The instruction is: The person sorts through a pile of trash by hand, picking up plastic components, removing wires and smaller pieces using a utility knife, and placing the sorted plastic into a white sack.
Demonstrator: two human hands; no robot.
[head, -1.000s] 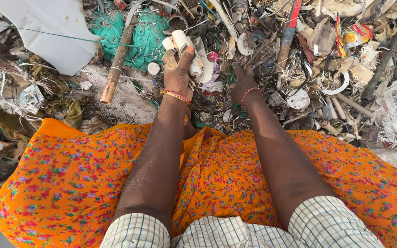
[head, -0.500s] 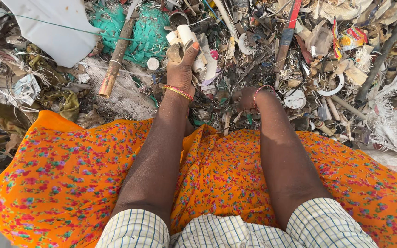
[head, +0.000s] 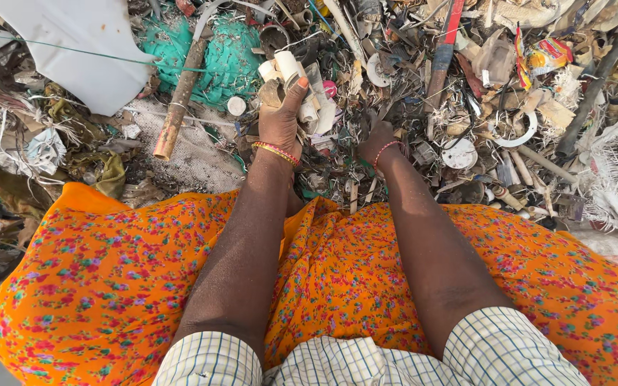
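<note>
At the far left a pale grey sheet lies over the rubbish, and just right of it a rusty pipe leans across a bunched green net. Next comes the left hand, raised slightly off the heap with its fingers curled tight and the thumb pressed up along a bundle of short white tube pieces; the clamped grip seems to be there to keep several loose pieces together at once. A gold bangle sits at that wrist. Just beside it the right hand is pushed down into the dark tangle of scraps, its fingers buried, so I cannot tell whether they are spread or pinching anything. Farther right a white ring lies among broken plastic, and an orange flowered cloth covers the lap below.
</note>
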